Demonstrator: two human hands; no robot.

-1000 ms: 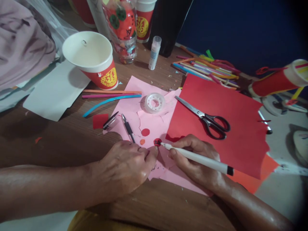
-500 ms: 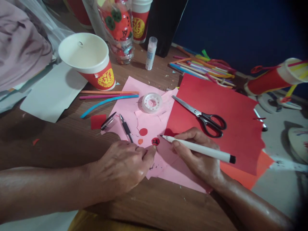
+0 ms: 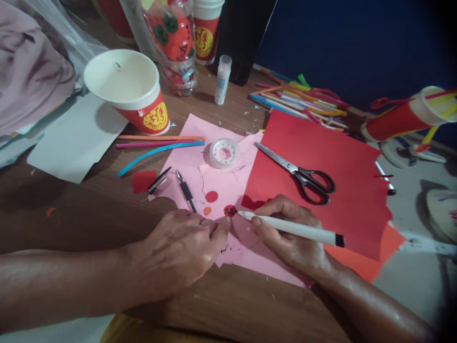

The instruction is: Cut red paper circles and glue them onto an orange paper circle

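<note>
A small red paper circle [image 3: 229, 210] with black marks like a face lies on the pink paper [image 3: 189, 131]. My left hand [image 3: 191, 240] rests on the pink paper with fingers curled, and its thumb tip presses the circle's lower edge. Between the thumb and fingers of my right hand [image 3: 293, 233] is a white marker [image 3: 300, 227]. The marker's black tip touches the circle's right side. Just left of it lie a plain red circle [image 3: 212, 196] and a smaller orange circle [image 3: 207, 210]. An uncapped pen [image 3: 184, 186] sits above my left hand, beside its cap [image 3: 160, 179].
Scissors [image 3: 302, 174] lie on red paper [image 3: 350, 205] at the right. A tape roll [image 3: 224, 153] is on the pink paper. Behind stand a paper cup [image 3: 143, 112], a glue stick [image 3: 223, 79] and a decorated plastic bottle [image 3: 174, 47]. Straws [image 3: 300, 101] are heaped at the back.
My right hand has brought the marker slightly left and down, so its tip now meets the red circle. More black marking shows on the circle. My left hand has stayed in place.
</note>
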